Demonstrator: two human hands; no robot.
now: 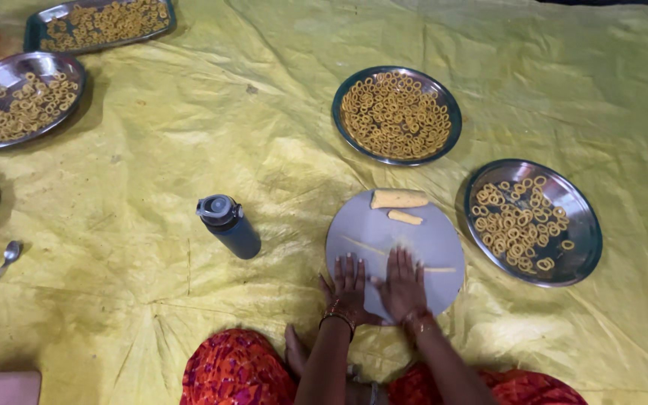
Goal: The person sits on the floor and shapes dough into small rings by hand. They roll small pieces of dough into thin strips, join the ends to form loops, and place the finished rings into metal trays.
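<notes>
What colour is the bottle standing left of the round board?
Dark blue bottle with a grey lid, seen best in the head view.

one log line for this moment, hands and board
left hand: flat on round grey board | right hand: flat on thin dough strand | both open

Crinkled yellow plastic sheet (189,150) covers the floor, faintly shiny and creased all over. On it, a smooth matt grey round board (384,232) carries soft, matt pale dough strips (399,199). Round steel plates (586,247) gleam, polished. The dark blue bottle (230,225) looks matt.
</notes>
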